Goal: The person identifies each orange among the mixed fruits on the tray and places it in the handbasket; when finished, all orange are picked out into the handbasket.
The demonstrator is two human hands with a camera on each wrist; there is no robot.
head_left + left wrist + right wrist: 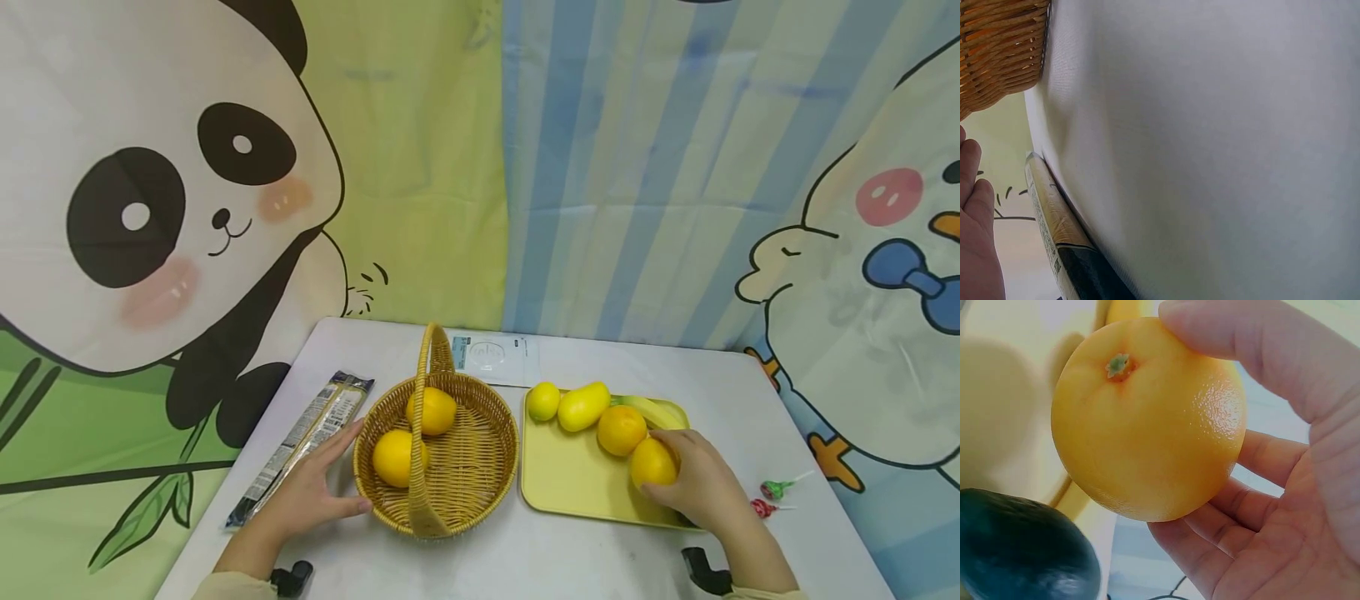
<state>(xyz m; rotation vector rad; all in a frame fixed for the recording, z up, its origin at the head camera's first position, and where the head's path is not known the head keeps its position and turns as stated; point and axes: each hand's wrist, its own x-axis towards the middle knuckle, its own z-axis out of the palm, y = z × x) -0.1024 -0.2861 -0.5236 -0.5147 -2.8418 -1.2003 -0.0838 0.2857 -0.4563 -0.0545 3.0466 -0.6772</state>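
My right hand grips an orange between thumb and fingers, over the right part of the yellow tray. Close beside it on the tray sits another orange. A small lemon-like fruit, a longer yellow fruit and a banana lie along the tray's back. My left hand is at the left side of a wicker basket, thumb apart and fingers fairly straight near its rim. Inside the basket are two orange-yellow fruits, partly behind the handle.
A long flat package lies left of the basket. Behind the basket is a white printed packet. Two wrapped lollipops lie at the right. The right wrist view shows a dark green rounded thing near the held orange.
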